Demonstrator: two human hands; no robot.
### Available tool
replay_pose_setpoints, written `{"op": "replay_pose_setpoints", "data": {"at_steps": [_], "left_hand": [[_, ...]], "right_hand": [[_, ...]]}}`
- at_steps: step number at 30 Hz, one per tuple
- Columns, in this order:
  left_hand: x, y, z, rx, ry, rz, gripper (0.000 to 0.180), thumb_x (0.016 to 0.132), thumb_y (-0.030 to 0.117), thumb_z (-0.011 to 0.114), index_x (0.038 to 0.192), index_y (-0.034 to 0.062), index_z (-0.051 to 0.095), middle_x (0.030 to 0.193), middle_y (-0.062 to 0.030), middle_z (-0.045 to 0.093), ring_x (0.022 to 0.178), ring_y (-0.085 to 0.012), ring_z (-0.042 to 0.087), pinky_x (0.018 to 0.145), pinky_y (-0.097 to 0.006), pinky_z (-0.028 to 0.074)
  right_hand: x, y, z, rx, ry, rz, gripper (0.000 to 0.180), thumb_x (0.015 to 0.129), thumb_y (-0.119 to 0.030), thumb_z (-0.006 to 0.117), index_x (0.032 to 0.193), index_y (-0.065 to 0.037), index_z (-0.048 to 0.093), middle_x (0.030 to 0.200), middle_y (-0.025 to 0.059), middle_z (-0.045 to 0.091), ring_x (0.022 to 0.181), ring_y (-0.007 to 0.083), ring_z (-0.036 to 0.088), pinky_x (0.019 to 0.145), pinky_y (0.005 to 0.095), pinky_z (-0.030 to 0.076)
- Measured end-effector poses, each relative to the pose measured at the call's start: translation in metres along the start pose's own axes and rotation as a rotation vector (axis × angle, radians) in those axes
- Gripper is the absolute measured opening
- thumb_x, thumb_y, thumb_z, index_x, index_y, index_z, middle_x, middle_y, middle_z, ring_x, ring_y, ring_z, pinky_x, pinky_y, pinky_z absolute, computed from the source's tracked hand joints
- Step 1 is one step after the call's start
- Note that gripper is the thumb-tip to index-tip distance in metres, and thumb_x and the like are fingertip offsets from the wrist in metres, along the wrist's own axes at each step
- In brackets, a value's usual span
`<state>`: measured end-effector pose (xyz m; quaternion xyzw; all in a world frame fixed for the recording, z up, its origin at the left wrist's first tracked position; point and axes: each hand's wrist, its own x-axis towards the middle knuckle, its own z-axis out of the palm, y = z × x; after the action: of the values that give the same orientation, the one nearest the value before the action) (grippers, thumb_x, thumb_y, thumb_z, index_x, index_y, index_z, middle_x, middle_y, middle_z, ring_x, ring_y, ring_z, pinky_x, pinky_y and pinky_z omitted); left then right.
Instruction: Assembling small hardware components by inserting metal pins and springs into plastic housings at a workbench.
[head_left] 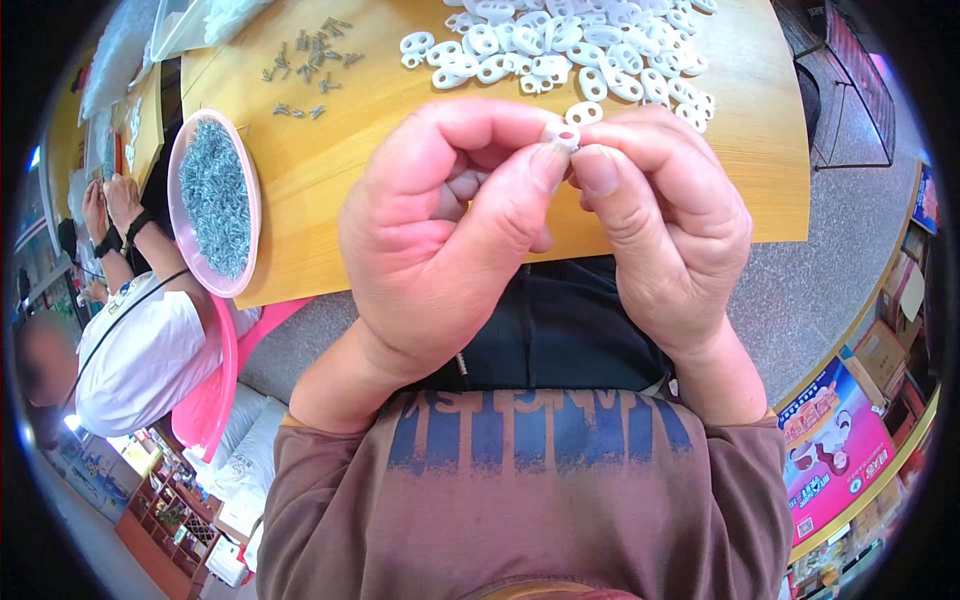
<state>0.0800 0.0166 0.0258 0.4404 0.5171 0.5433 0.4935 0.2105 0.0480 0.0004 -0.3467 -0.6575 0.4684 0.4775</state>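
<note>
Both hands meet above the near part of the table, fingertips together. Between thumb and forefinger, my left hand (440,220) pinches a small white plastic piece (565,135) with a hole in it. The thumb and forefinger of my right hand (665,200) close at the right side of the same piece; whether they also hold a tiny part there is hidden. Just beyond the fingertips lies a loose white oval two-holed plastic piece (584,114). A large heap of similar white pieces (600,40) spreads behind it on the table.
A pink bowl (246,180) full of small silvery metal parts (212,195) stands at the table's left edge. Several loose metal screws (318,50) lie on the wooden table (330,150). At left, another person (150,350) works beside a pink chair (210,400). A dark metal rack (860,90) stands right.
</note>
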Motion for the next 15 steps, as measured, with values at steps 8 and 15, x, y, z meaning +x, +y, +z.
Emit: {"op": "replay_pose_setpoints", "data": {"at_steps": [8,15], "left_hand": [[0.0029,-0.003,-0.0022,-0.202,-0.01,-0.103,0.013,0.078,0.002,0.048,0.089,-0.0039,0.048,0.081,-0.0085,0.055,0.051,-0.0069,0.044,0.049,-0.017,0.037],[0.0048,-0.004,-0.0032,-0.225,-0.014,-0.127,0.015,0.078,0.003,0.049,0.092,-0.0041,0.047,0.08,-0.0085,0.055,0.051,-0.0072,0.045,0.048,-0.016,0.037]], "right_hand": [[0.0003,-0.0006,0.0023,0.287,-0.031,0.199,0.015,0.081,-0.01,0.049,0.088,0.003,0.054,0.076,0.005,0.053,0.064,0.0077,0.048,0.058,0.0185,0.039],[-0.0007,-0.0055,0.0031,0.461,0.003,0.293,0.018,0.079,-0.011,0.051,0.091,0.003,0.052,0.081,0.006,0.056,0.069,0.0081,0.05,0.064,0.0195,0.041]]}}
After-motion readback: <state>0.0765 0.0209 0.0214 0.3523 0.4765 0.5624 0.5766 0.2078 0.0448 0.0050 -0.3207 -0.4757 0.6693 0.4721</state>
